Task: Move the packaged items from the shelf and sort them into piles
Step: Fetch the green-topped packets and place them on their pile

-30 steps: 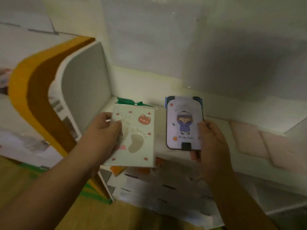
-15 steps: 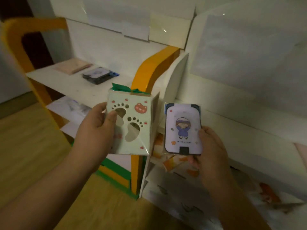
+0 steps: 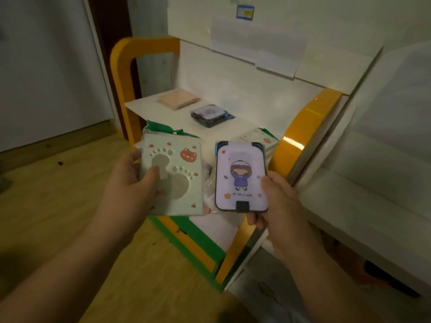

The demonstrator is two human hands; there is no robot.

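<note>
On the far left is a pale door (image 3: 46, 66) and a wooden floor (image 3: 58, 206).

The left hand (image 3: 130, 183) holds a green pack (image 3: 172, 178). The thumb lies on its front and the other fingers curl behind it. The pack stands up tall, with its long side going up and down. It leans a little, with the top tipped to the left. Two foot shapes are cut in the front, and a small red bear face sits near the top right corner. A dark green bow (image 3: 163, 130) sticks out of the top, pointing away from the person.

Just beside it, not touching, the right hand (image 3: 279, 201) grips a purple card pack (image 3: 241, 176). The thumb presses its right edge and the fingers curl under the bottom. This pack stands tall too, top end pointing away. It shows a little cartoon child in a blue coat.

Both packs are held in the air, in front of a white shelf (image 3: 163, 108) with an orange frame (image 3: 121, 71).

On the shelf lie three piles. A flat pink pile (image 3: 178, 100) is at the back left. A dark pile (image 3: 211, 115) of purple packs is in the middle. A green pile (image 3: 258, 136) is on the right, partly hidden behind the purple card pack.

To the right is another white shelf unit (image 3: 373, 159).
</note>
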